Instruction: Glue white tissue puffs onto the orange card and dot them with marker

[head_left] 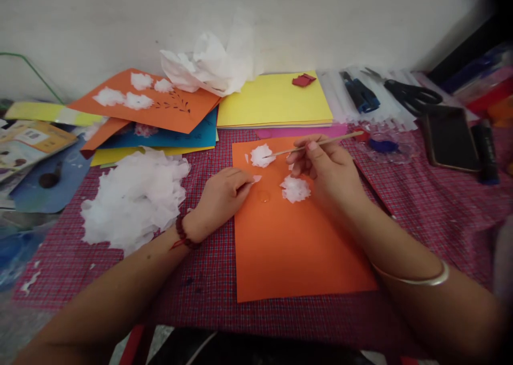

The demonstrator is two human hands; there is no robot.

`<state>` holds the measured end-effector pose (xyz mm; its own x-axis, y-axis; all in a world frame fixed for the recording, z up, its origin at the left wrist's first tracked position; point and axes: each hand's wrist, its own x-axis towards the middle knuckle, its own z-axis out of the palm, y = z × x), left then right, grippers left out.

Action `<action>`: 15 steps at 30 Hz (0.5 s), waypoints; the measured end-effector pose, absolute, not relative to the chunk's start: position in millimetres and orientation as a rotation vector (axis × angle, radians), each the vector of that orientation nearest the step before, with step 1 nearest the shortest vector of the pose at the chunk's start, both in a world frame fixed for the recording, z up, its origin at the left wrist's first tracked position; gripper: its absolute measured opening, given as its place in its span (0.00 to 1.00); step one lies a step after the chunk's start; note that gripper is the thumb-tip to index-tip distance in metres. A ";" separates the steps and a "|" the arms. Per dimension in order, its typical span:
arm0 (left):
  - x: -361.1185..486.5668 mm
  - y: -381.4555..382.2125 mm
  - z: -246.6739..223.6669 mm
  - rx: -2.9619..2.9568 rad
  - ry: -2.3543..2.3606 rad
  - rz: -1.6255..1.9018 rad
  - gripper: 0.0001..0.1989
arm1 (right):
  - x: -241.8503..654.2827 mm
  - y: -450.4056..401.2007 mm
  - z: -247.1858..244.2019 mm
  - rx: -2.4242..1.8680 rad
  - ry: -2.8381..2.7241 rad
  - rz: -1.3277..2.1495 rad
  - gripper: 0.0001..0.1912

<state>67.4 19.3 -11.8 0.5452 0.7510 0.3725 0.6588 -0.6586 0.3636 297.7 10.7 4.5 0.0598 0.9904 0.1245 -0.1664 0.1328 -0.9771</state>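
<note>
An orange sheet (296,247) lies on the checked cloth in front of me. Two white paper tufts sit on it, an upper one (262,155) and a lower one (295,188), with a wet-looking spot (263,196) to the left of the lower tuft. My right hand (323,164) pinches a thin wooden stick (296,148), whose tip touches the upper tuft. At the sheet's left edge, my left hand (226,191) holds a small white paper piece (257,178) between thumb and finger. A large heap of white paper pieces (134,196) is left of that hand.
Behind are a decorated orange sheet (168,111), crumpled white paper (208,65) and yellow sheets (272,100). Scissors (409,91), a phone (452,139) and a black marker (486,151) lie at the right. A booklet (32,143) is at the far left.
</note>
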 end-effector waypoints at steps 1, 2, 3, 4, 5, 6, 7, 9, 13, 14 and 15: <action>69.4 19.8 -12.6 2.594 1.179 0.764 0.07 | 297.3 10.2 4.7 -1.013 -1.140 1.144 0.15; 71.1 20.5 -13.5 2.592 1.158 0.774 0.08 | 296.9 9.5 5.3 -1.008 -1.171 1.135 0.16; 72.5 21.0 -14.4 2.590 1.138 0.788 0.08 | 296.3 8.9 6.1 -0.998 -1.203 1.132 0.18; 73.6 21.4 -15.3 2.589 1.116 0.804 0.08 | 295.6 8.3 7.2 -0.986 -1.233 1.129 0.19; 74.3 21.6 -16.1 2.590 1.094 0.819 0.08 | 294.9 7.7 8.4 -0.977 -1.260 1.126 0.19; 74.8 21.4 -16.7 2.592 1.074 0.835 0.08 | 294.2 7.3 9.6 -0.976 -1.283 1.117 0.20; 75.0 21.0 -17.2 2.593 1.058 0.851 0.08 | 293.5 6.9 10.6 -0.984 -1.305 1.104 0.21; 75.0 19.4 -18.1 2.597 1.043 0.863 0.08 | 292.4 6.4 12.0 -1.013 -1.347 1.071 0.21; 74.5 16.2 -19.3 2.605 1.061 0.832 0.09 | 291.6 5.5 12.1 -1.072 -1.419 1.012 0.22; 74.4 15.8 -19.5 2.607 1.062 0.830 0.09 | 291.5 5.5 11.8 -1.084 -1.437 0.998 0.22; 74.2 15.6 -19.5 2.604 1.064 0.836 0.08 | 291.5 5.7 11.4 -1.097 -1.455 0.986 0.23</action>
